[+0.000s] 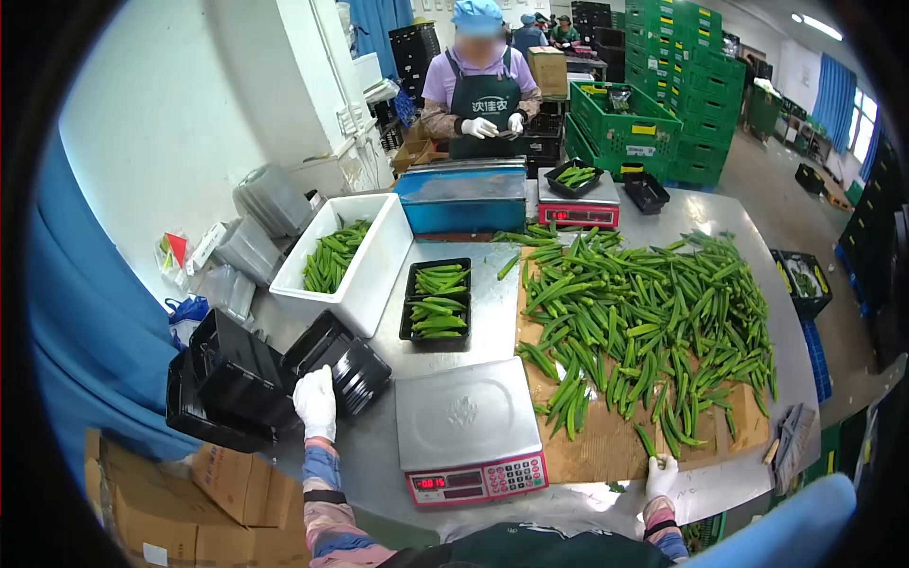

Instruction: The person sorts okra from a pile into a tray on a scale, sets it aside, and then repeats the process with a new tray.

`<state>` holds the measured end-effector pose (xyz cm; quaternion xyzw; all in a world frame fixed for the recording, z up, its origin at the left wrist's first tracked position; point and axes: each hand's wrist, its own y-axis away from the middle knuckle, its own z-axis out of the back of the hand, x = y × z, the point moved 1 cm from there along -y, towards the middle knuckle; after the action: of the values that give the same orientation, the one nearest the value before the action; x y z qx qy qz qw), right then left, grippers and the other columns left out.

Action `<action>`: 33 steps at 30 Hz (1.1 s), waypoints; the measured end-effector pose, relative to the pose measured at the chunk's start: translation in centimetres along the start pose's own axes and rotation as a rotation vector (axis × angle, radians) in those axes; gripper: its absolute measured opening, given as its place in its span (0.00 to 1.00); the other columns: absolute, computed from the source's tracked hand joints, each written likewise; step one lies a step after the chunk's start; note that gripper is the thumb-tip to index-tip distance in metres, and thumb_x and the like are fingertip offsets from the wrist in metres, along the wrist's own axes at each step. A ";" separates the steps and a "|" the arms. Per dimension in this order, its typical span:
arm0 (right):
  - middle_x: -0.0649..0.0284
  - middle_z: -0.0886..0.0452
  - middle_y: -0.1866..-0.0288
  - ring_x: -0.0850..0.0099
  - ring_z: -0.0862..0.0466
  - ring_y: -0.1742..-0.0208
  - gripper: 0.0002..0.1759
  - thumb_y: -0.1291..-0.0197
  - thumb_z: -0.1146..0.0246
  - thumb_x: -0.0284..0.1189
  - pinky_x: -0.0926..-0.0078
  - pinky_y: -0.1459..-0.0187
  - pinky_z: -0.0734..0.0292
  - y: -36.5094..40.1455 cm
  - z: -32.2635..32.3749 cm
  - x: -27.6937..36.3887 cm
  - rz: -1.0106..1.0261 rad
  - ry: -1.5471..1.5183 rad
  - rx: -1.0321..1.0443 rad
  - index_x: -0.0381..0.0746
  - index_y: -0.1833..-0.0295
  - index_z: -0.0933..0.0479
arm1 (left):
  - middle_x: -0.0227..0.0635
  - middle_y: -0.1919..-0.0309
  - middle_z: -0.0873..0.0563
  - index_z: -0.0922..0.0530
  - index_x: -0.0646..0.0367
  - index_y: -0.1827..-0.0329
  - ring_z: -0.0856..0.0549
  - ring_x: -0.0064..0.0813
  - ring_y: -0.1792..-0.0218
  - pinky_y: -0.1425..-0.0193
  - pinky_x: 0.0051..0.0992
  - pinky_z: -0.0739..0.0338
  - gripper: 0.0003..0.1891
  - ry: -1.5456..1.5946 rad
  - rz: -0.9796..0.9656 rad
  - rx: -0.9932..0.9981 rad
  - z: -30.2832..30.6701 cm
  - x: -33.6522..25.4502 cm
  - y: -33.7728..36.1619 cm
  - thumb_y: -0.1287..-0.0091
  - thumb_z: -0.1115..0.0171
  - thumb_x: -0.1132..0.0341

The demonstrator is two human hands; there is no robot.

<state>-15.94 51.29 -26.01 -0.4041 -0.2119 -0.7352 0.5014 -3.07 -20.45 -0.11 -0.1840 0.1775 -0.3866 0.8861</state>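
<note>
My left hand (pixel 315 402), in a white glove, grips the near edge of a black plastic tray (pixel 358 377) among the stacked trays. My right hand (pixel 662 475), also gloved, is at the near edge of a cardboard sheet (pixel 606 462), its fingers closed on the end of an okra pod (pixel 646 440). A big heap of okra (pixel 653 322) covers most of that sheet. Between my hands stands a digital scale (pixel 464 417) with a bare plate and lit red digits. Beyond it, two black trays of okra (pixel 438 300) sit end to end.
A white foam box (pixel 383 275) holds more okra at the left. Across the table, a person in an apron (pixel 485 99) stands behind a blue bin (pixel 459 199). A second scale (pixel 579 210) carries a tray of okra. Green crates (pixel 696 104) are stacked behind.
</note>
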 end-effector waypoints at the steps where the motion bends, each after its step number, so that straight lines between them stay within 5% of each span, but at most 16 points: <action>1: 0.55 0.19 0.64 0.58 0.19 0.60 0.09 0.44 0.26 0.26 0.61 0.52 0.23 -0.4 -0.4 -0.7 0.027 -0.021 0.001 0.35 0.61 0.19 | 0.47 0.63 0.11 0.13 0.60 0.59 0.14 0.50 0.58 0.51 0.45 0.21 0.18 0.100 -0.032 -0.018 0.0 -0.1 -0.5 0.23 0.44 0.55; 3: 0.53 0.19 0.64 0.53 0.20 0.58 0.10 0.43 0.27 0.27 0.57 0.50 0.25 -0.3 -0.3 -1.9 0.062 -0.036 0.017 0.34 0.60 0.19 | 0.48 0.60 0.11 0.13 0.60 0.59 0.13 0.51 0.56 0.50 0.43 0.21 0.20 0.175 -0.004 0.064 0.2 0.4 -0.5 0.22 0.45 0.53; 8: 0.59 0.18 0.60 0.67 0.18 0.61 0.09 0.39 0.28 0.26 0.69 0.55 0.21 0.2 0.7 -0.6 0.052 -0.004 0.075 0.35 0.55 0.16 | 0.47 0.61 0.11 0.13 0.60 0.61 0.13 0.50 0.54 0.48 0.42 0.23 0.22 0.166 0.050 0.145 -1.0 2.5 -2.0 0.23 0.45 0.49; 14: 0.58 0.17 0.59 0.66 0.17 0.59 0.09 0.40 0.29 0.24 0.68 0.53 0.21 0.4 1.0 -0.5 0.104 -0.035 0.074 0.36 0.54 0.16 | 0.49 0.61 0.12 0.15 0.58 0.62 0.13 0.51 0.59 0.52 0.47 0.22 0.22 0.227 0.186 -0.142 -3.1 3.5 -3.4 0.21 0.49 0.52; 15: 0.57 0.17 0.60 0.64 0.16 0.58 0.09 0.41 0.29 0.23 0.67 0.52 0.21 0.3 0.7 -1.4 0.113 -0.068 0.081 0.35 0.55 0.16 | 0.49 0.63 0.12 0.14 0.58 0.64 0.13 0.52 0.60 0.56 0.46 0.21 0.22 -0.107 0.077 -0.260 -0.9 1.6 -2.9 0.20 0.52 0.54; 17: 0.55 0.16 0.59 0.59 0.16 0.56 0.09 0.43 0.29 0.22 0.65 0.50 0.21 0.5 0.6 -1.5 0.175 -0.099 0.060 0.34 0.55 0.17 | 0.54 0.65 0.11 0.13 0.65 0.64 0.13 0.46 0.66 0.61 0.42 0.22 0.17 0.359 0.165 -0.486 2.7 -3.1 -1.1 0.22 0.42 0.61; 18: 0.52 0.15 0.58 0.56 0.15 0.55 0.09 0.43 0.29 0.23 0.63 0.49 0.20 1.1 1.1 0.4 0.075 -0.184 0.084 0.34 0.56 0.17 | 0.55 0.67 0.12 0.13 0.70 0.62 0.15 0.45 0.68 0.61 0.42 0.22 0.15 0.461 0.086 -0.569 4.0 -5.7 0.1 0.25 0.37 0.63; 19: 0.50 0.14 0.57 0.54 0.14 0.54 0.10 0.42 0.28 0.26 0.62 0.49 0.20 1.1 1.3 0.6 0.204 -0.013 0.029 0.34 0.56 0.16 | 0.52 0.67 0.12 0.14 0.69 0.62 0.15 0.46 0.66 0.58 0.42 0.22 0.14 0.432 0.046 -0.570 3.7 -6.4 1.1 0.25 0.36 0.64; 20: 0.50 0.14 0.57 0.52 0.14 0.53 0.10 0.42 0.28 0.28 0.61 0.49 0.19 1.3 2.1 2.3 0.185 0.016 0.041 0.35 0.56 0.15 | 0.47 0.66 0.12 0.14 0.67 0.61 0.16 0.43 0.62 0.54 0.40 0.23 0.12 0.178 -0.202 -0.617 3.0 -6.8 2.7 0.25 0.36 0.65; 21: 0.51 0.14 0.58 0.51 0.15 0.53 0.11 0.44 0.27 0.29 0.59 0.47 0.20 1.4 2.3 3.3 0.050 -0.012 0.091 0.37 0.56 0.15 | 0.44 0.66 0.15 0.16 0.64 0.62 0.17 0.43 0.61 0.52 0.40 0.24 0.09 0.412 -0.163 -0.451 3.7 -9.9 5.2 0.26 0.37 0.68; 24: 0.56 0.17 0.49 0.54 0.20 0.45 0.19 0.42 0.28 0.37 0.56 0.44 0.25 1.8 2.9 6.3 0.206 0.372 0.096 0.43 0.47 0.17 | 0.43 0.71 0.20 0.19 0.61 0.68 0.21 0.45 0.65 0.56 0.41 0.26 0.05 0.327 -0.669 0.009 3.6 -14.8 11.4 0.33 0.37 0.72; 26: 0.56 0.17 0.50 0.53 0.20 0.45 0.20 0.44 0.27 0.35 0.55 0.42 0.25 1.7 1.9 6.6 0.259 0.334 0.054 0.43 0.46 0.17 | 0.40 0.69 0.19 0.18 0.59 0.67 0.20 0.46 0.63 0.53 0.41 0.24 0.03 0.391 -0.746 0.247 2.4 -15.2 14.2 0.36 0.32 0.71; 29: 0.56 0.18 0.51 0.54 0.20 0.45 0.20 0.44 0.28 0.34 0.56 0.42 0.24 1.0 1.1 6.8 0.285 0.357 0.062 0.43 0.45 0.17 | 0.40 0.58 0.13 0.14 0.59 0.52 0.15 0.41 0.52 0.39 0.38 0.23 0.08 0.478 -0.649 0.247 3.5 -16.9 16.1 0.30 0.33 0.67; 33: 0.55 0.18 0.48 0.55 0.20 0.42 0.23 0.44 0.27 0.35 0.58 0.39 0.25 -0.4 0.8 6.3 0.183 0.381 0.271 0.43 0.42 0.17 | 0.40 0.48 0.11 0.15 0.61 0.44 0.16 0.39 0.44 0.36 0.36 0.24 0.12 0.562 -0.482 0.263 4.5 -21.5 15.2 0.25 0.36 0.69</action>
<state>-17.08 48.45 -20.43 -0.2047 -0.1730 -0.7145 0.6463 -5.32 6.13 0.43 0.0078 0.3140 -0.6385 0.7026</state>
